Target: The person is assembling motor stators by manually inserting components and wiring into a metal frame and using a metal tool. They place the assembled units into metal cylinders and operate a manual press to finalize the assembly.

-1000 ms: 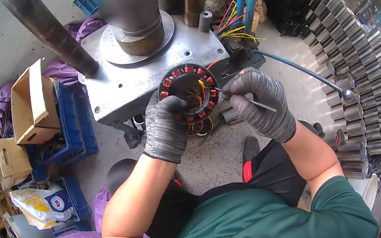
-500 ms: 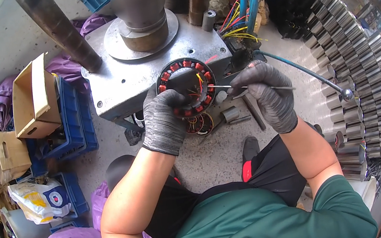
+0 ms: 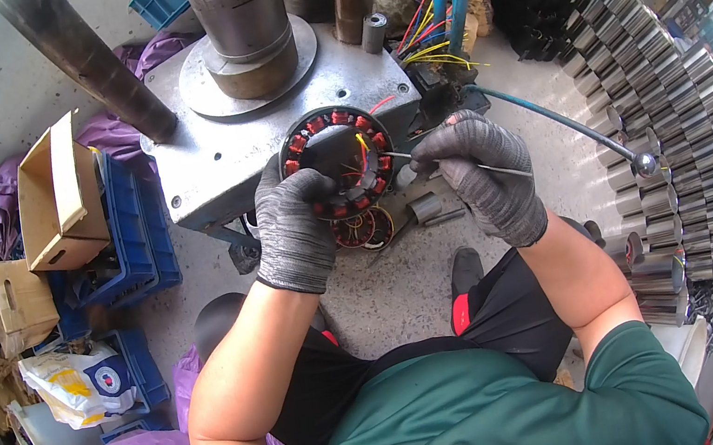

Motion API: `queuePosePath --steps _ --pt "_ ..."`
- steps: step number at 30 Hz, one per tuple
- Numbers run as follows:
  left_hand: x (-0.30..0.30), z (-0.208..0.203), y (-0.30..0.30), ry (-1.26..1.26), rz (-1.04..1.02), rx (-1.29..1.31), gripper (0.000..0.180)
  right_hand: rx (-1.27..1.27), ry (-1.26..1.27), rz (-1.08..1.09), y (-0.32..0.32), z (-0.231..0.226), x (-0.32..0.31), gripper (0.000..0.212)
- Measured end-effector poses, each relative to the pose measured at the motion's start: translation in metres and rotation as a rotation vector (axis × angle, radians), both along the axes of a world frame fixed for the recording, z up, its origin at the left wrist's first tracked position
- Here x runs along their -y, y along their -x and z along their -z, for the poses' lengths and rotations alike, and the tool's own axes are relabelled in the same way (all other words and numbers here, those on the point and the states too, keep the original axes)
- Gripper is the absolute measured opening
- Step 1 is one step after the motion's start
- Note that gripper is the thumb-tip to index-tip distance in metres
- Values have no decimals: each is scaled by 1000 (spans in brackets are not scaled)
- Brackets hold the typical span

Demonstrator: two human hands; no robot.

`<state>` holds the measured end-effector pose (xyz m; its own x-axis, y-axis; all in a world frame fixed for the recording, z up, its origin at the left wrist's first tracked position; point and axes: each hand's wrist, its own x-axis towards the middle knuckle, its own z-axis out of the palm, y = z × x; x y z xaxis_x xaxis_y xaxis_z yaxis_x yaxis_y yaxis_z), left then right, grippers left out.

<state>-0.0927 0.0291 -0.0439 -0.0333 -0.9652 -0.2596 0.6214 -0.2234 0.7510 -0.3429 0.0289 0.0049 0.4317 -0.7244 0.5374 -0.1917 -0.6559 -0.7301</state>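
A ring-shaped motor stator (image 3: 377,142) with red coils is held up near the front edge of a metal press table. My left hand (image 3: 295,237), in a dark grey knit glove, grips its lower left rim with the thumb inside the ring. Yellow and red wires (image 3: 364,148) hang within the opening. In a pinch, my gloved right hand (image 3: 486,177) holds a thin metal rod (image 3: 506,170), whose far end meets the right inner side of the stator. That tip is too small to make out exactly.
Behind the stator, a metal cylinder (image 3: 237,16) stands on the press table (image 3: 188,175). More wound stators (image 3: 361,229) lie below on the floor. Stacked steel tubes (image 3: 659,115) line the right; a ball-ended lever (image 3: 644,165) juts there. Blue crates (image 3: 136,231) and cardboard boxes (image 3: 61,192) stand left.
The view has shifted slightly. My right hand has come nearer to the stator, and the rod slants a little more. The left hand keeps its hold on the stator.
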Motion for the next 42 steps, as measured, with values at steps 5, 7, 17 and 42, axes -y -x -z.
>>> queuePosePath --steps 5,7,17,42 --pt "-2 2 0 -16 -26 -48 56 88 -89 -24 0 11 2 20" --pt "-1 6 1 0 -46 -69 56 134 -174 -42 -1 13 2 22" --pt "-16 -19 10 101 -99 323 53 -201 213 81 -22 8 1 15" --pt "1 3 -6 -26 -21 -221 66 -254 158 -47 -6 2 -1 17"
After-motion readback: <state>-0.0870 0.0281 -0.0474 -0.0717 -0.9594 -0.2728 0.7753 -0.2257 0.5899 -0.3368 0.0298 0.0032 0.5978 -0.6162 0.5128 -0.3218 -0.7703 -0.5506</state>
